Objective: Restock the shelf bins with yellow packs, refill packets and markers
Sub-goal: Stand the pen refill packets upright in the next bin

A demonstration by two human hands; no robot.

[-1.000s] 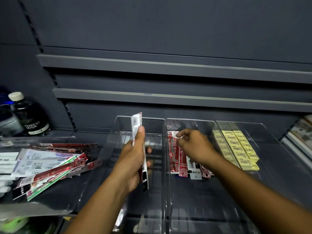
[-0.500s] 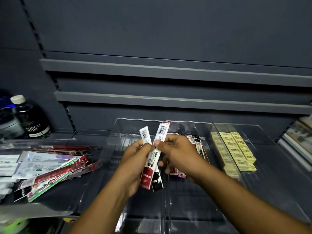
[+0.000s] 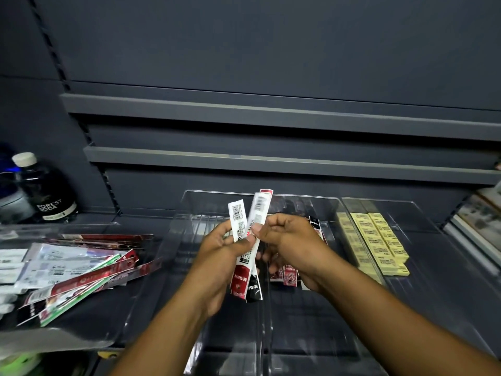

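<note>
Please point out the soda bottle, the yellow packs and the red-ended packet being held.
soda bottle (image 3: 49, 206), head view, on its white label lettering.
yellow packs (image 3: 379, 240), head view, middle of the stack's top.
red-ended packet (image 3: 240, 282), head view, its red lower end.

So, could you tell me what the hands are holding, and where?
The left hand grips two packets near their middles; the right hand pinches the taller packet's middle.

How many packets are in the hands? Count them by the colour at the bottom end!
Red-ended packet: 1
Black-ended packet: 1
Total: 2
</note>
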